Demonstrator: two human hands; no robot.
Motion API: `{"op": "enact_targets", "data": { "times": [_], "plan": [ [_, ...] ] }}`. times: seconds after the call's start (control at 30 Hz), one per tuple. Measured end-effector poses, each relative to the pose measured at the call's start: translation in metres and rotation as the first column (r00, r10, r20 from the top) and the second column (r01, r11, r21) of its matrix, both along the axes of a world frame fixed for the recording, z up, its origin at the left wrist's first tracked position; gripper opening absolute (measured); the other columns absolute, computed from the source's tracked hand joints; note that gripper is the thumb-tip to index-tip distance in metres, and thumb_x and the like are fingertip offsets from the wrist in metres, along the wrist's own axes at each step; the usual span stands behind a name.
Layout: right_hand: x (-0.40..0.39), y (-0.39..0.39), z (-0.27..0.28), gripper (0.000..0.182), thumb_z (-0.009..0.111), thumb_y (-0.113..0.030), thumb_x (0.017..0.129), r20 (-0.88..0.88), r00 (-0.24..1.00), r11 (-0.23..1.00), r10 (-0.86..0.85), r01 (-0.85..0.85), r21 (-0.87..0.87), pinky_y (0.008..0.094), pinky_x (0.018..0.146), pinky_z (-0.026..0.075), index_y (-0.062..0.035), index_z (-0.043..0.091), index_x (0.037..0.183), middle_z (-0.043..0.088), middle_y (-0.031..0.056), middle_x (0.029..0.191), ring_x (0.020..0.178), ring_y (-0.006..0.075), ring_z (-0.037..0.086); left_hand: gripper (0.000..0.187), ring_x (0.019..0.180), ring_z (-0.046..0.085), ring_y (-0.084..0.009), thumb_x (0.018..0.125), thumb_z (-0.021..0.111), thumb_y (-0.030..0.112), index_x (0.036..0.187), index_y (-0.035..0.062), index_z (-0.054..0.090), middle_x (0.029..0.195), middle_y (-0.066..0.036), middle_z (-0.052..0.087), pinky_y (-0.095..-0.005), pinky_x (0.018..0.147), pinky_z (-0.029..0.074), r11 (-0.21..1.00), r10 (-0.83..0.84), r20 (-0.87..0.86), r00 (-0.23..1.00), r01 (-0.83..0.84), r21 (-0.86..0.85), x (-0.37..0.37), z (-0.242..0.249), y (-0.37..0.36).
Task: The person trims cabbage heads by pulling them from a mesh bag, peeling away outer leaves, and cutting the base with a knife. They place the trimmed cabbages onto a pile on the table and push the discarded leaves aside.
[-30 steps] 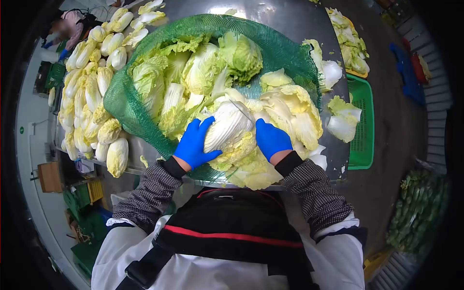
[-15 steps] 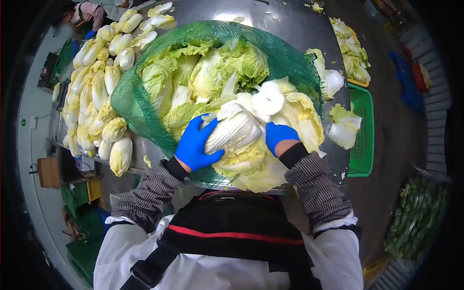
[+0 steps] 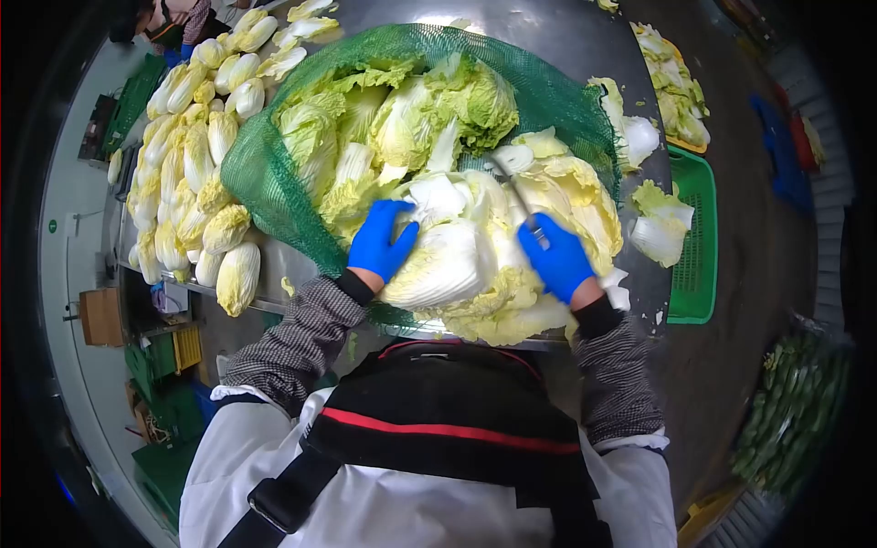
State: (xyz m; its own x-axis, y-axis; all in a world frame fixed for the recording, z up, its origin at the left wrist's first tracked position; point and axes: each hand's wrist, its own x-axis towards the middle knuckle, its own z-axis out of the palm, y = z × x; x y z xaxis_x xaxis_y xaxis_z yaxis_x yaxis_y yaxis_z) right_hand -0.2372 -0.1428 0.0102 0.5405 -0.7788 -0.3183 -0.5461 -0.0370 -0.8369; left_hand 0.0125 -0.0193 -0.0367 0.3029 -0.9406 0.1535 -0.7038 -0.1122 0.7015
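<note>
A napa cabbage with a white ribbed base lies in front of me on loose outer leaves. My left hand, in a blue glove, is at its upper left side, fingers and thumb spread apart. My right hand, gloved the same, is closed round a knife whose narrow blade points up and left, blurred by motion. Beyond the blade tip sits a white cut piece of cabbage base. Behind the hands, more leafy cabbages lie in an opened green mesh sack.
Trimmed cabbages are piled on the left of the metal table. Stray leaves lie along its right edge. A green crate stands right of the table, near a yellow crate of leaves. A person is at the far left.
My right hand has moved right and turned, bringing the knife into sight. The white round cut end no longer faces up beside the cabbage. My left hand has shifted off the cabbage's side.
</note>
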Motion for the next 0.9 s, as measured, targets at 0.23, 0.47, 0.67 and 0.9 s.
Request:
{"op": "enact_targets", "data": {
  "times": [0.23, 0.47, 0.67, 0.9],
  "plan": [
    [0.007, 0.054, -0.034, 0.034, 0.06, -0.033, 0.081, 0.133, 0.991, 0.993, -0.035, 0.02, 0.115, 0.0321, 0.069, 0.046, -0.0059, 0.055, 0.101, 0.061, 0.0105, 0.088, 0.075, 0.0236, 0.059, 0.059, 0.106, 0.048, -0.0361, 0.066, 0.071, 0.027, 0.117, 0.0072, 0.048, 0.116, -0.018, 0.048, -0.04, 0.087, 0.042, 0.92, -0.384, 0.247, 0.89, 0.344, 0.189, -0.03, 0.055, 0.051],
    [0.012, 0.071, -0.042, 0.034, 0.07, -0.032, 0.073, 0.198, 0.974, 0.984, -0.113, 0.137, -0.115, 0.0317, 0.065, 0.045, -0.0053, 0.052, 0.084, 0.053, 0.0083, 0.078, 0.069, 0.021, 0.055, 0.044, 0.072, 0.062, -0.0308, 0.07, 0.061, 0.012, 0.112, 0.005, 0.052, 0.091, -0.014, 0.06, -0.0333, 0.066, 0.05, 0.982, -0.179, 0.235, 0.955, 0.189, -0.019, -0.02, 0.06, 0.023],
    [0.021, 0.087, -0.043, 0.041, 0.07, -0.038, 0.071, 0.104, 0.978, 0.961, -0.179, 0.197, -0.195, 0.0335, 0.065, 0.045, -0.0068, 0.05, 0.089, 0.052, 0.0082, 0.085, 0.072, 0.0237, 0.055, 0.07, 0.12, 0.039, -0.0329, 0.071, 0.069, 0.019, 0.13, 0.0036, 0.035, 0.13, -0.02, 0.039, -0.0384, 0.099, 0.032, 0.983, 0.112, 0.448, 0.887, -0.033, -0.181, 0.027, 0.09, -0.035],
    [0.012, 0.098, -0.049, 0.039, 0.068, -0.039, 0.072, 0.075, 0.988, 0.943, -0.138, 0.154, -0.294, 0.0374, 0.063, 0.045, -0.0087, 0.05, 0.09, 0.05, 0.0084, 0.085, 0.074, 0.0273, 0.055, 0.074, 0.117, 0.039, -0.0371, 0.076, 0.062, 0.044, 0.132, 0.0056, 0.034, 0.127, -0.022, 0.041, -0.0422, 0.099, 0.031, 0.883, -0.46, 0.218, 0.86, 0.42, 0.209, -0.024, 0.032, 0.024]
  ]
}}
